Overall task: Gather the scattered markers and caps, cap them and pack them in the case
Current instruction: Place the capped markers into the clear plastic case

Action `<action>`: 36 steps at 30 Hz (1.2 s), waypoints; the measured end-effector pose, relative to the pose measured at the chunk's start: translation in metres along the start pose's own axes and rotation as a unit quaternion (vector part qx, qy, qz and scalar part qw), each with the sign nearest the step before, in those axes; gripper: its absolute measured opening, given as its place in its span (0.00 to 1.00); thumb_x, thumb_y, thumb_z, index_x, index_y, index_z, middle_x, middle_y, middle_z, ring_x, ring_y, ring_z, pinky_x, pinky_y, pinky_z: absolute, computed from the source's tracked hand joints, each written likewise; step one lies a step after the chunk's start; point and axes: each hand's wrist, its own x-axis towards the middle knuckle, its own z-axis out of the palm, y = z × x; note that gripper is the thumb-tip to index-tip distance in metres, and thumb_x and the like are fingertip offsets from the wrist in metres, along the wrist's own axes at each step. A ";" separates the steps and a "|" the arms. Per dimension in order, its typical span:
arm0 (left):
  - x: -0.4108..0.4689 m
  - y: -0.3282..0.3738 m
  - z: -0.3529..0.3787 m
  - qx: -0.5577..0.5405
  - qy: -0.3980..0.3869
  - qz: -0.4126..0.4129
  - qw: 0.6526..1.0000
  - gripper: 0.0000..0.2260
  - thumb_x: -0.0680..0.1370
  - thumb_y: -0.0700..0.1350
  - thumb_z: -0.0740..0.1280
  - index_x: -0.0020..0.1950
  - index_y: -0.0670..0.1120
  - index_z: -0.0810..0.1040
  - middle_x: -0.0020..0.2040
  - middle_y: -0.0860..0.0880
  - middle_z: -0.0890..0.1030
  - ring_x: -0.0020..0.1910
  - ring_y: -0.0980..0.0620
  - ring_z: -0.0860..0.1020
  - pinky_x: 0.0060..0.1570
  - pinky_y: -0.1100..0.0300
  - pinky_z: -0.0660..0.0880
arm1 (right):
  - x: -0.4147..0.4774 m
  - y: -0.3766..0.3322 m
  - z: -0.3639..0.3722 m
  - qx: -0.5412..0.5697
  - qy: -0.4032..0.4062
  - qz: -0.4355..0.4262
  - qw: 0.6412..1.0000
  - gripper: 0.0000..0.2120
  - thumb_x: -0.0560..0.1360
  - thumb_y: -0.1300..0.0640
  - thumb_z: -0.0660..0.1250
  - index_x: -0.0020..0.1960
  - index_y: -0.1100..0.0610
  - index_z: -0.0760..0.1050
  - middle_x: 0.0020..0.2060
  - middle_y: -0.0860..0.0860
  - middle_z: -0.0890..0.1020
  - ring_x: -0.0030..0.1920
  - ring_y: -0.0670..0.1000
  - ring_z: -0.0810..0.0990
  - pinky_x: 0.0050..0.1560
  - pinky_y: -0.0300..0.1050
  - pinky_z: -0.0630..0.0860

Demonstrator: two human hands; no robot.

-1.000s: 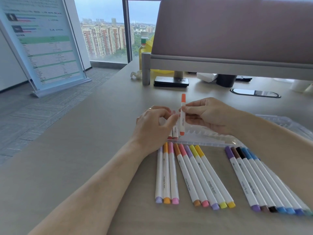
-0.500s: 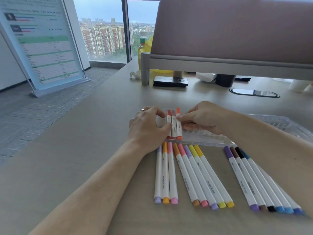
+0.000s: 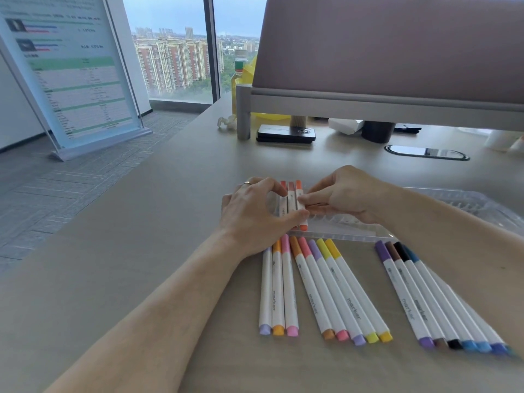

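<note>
At centre frame, the left hand (image 3: 249, 214) curls over three markers (image 3: 291, 194) lying in the clear case (image 3: 340, 226), its thumb and forefinger touching them. The right hand (image 3: 343, 194) pinches the rightmost one, the orange marker (image 3: 299, 191). Below, capped markers (image 3: 331, 287) lie in three groups on the desk (image 3: 141, 251).

Both hands at the transparent plastic case (image 3: 340, 236)
The left hand (image 3: 249, 214) and the right hand (image 3: 343, 194) hold three white markers with red, pink and orange caps (image 3: 291, 199) inside it; rows of capped white markers (image 3: 326, 293) lie at its six o'clock.
</note>
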 end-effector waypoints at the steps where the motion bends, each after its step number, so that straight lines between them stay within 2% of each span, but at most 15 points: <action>1: 0.000 0.000 0.000 -0.001 -0.001 0.002 1.000 0.24 0.68 0.73 0.68 0.57 0.61 0.75 0.60 0.57 0.77 0.61 0.52 0.75 0.65 0.45 0.70 | -0.001 0.000 -0.001 -0.008 -0.002 -0.002 1.000 0.10 0.71 0.61 0.79 0.49 0.65 0.85 0.42 0.57 0.88 0.43 0.50 0.89 0.44 0.39 0.84; 5: 0.001 -0.001 -0.001 -0.007 0.002 0.005 1.000 0.20 0.72 0.68 0.71 0.60 0.61 0.78 0.65 0.57 0.77 0.65 0.52 0.74 0.68 0.47 0.67 | -0.002 0.001 -0.002 -0.061 0.009 -0.018 0.998 0.08 0.71 0.56 0.80 0.46 0.60 0.87 0.38 0.53 0.88 0.40 0.48 0.87 0.47 0.40 0.84; 9: 0.001 0.000 -0.001 0.009 -0.012 0.012 1.000 0.19 0.73 0.68 0.69 0.62 0.63 0.80 0.69 0.58 0.75 0.69 0.53 0.71 0.68 0.51 0.63 | -0.003 0.002 -0.001 -0.093 0.016 -0.027 0.995 0.10 0.70 0.52 0.80 0.44 0.58 0.87 0.34 0.50 0.87 0.34 0.45 0.82 0.39 0.39 0.80; 13: 0.001 0.001 -0.001 0.019 -0.021 0.012 1.000 0.16 0.74 0.67 0.69 0.60 0.65 0.81 0.70 0.59 0.74 0.70 0.54 0.70 0.67 0.51 0.62 | -0.002 0.005 -0.001 -0.107 0.022 -0.042 0.993 0.11 0.69 0.50 0.81 0.43 0.57 0.86 0.35 0.51 0.88 0.39 0.47 0.84 0.41 0.42 0.80; 18: 0.004 -0.004 0.001 -0.010 -0.004 0.006 1.000 0.11 0.78 0.63 0.66 0.58 0.64 0.82 0.68 0.59 0.77 0.68 0.53 0.73 0.70 0.46 0.67 | -0.003 0.012 0.001 -0.107 0.043 -0.076 0.990 0.09 0.73 0.51 0.78 0.45 0.57 0.85 0.36 0.52 0.88 0.42 0.52 0.85 0.45 0.45 0.82; 20: 0.005 -0.005 0.002 -0.040 0.005 -0.001 0.999 0.11 0.78 0.62 0.64 0.56 0.63 0.83 0.65 0.58 0.79 0.64 0.53 0.76 0.68 0.44 0.71 | -0.008 0.012 0.001 -0.123 0.068 -0.115 0.983 0.09 0.75 0.51 0.76 0.48 0.56 0.84 0.40 0.52 0.87 0.45 0.53 0.86 0.49 0.47 0.83; 22: 0.006 -0.006 0.002 -0.055 0.017 -0.008 0.998 0.10 0.79 0.58 0.64 0.56 0.63 0.83 0.63 0.58 0.80 0.63 0.54 0.76 0.67 0.45 0.71 | -0.019 0.007 0.000 -0.176 0.091 -0.177 0.964 0.08 0.75 0.48 0.76 0.49 0.53 0.83 0.42 0.49 0.86 0.46 0.49 0.85 0.51 0.47 0.83; 24: 0.006 -0.006 0.002 -0.063 0.022 -0.015 0.998 0.09 0.81 0.55 0.65 0.56 0.60 0.84 0.62 0.58 0.81 0.62 0.54 0.76 0.67 0.46 0.71 | -0.036 -0.003 -0.003 -0.216 0.063 -0.200 0.954 0.08 0.75 0.47 0.75 0.47 0.50 0.83 0.40 0.47 0.86 0.43 0.45 0.84 0.49 0.44 0.81; 27: 0.006 -0.006 0.002 -0.056 0.017 -0.006 0.998 0.10 0.81 0.54 0.64 0.57 0.59 0.84 0.62 0.58 0.81 0.62 0.54 0.77 0.67 0.45 0.72 | -0.059 -0.015 -0.005 -0.271 -0.048 -0.134 0.952 0.09 0.73 0.45 0.76 0.42 0.50 0.85 0.35 0.45 0.86 0.36 0.41 0.81 0.44 0.42 0.79; 29: 0.005 -0.005 0.001 -0.049 0.018 -0.002 0.999 0.10 0.80 0.54 0.65 0.57 0.58 0.84 0.62 0.57 0.82 0.62 0.53 0.77 0.66 0.45 0.72 | -0.066 -0.017 -0.002 -0.335 -0.096 -0.093 0.933 0.10 0.72 0.42 0.77 0.42 0.48 0.86 0.36 0.42 0.86 0.38 0.41 0.82 0.47 0.45 0.81; 31: 0.004 -0.003 0.000 -0.046 0.019 0.000 0.999 0.09 0.81 0.53 0.66 0.57 0.57 0.84 0.62 0.55 0.82 0.61 0.52 0.78 0.65 0.44 0.73 | -0.069 -0.016 0.004 -0.374 -0.113 -0.082 0.917 0.10 0.72 0.42 0.76 0.42 0.48 0.87 0.38 0.44 0.87 0.44 0.46 0.85 0.53 0.50 0.83; 36: 0.001 0.000 -0.002 -0.044 0.019 0.002 0.999 0.09 0.81 0.53 0.67 0.58 0.54 0.84 0.62 0.54 0.82 0.61 0.52 0.78 0.65 0.45 0.73 | -0.072 -0.016 0.011 -0.396 -0.101 -0.085 0.909 0.10 0.72 0.47 0.75 0.42 0.54 0.87 0.38 0.47 0.88 0.44 0.49 0.87 0.54 0.54 0.84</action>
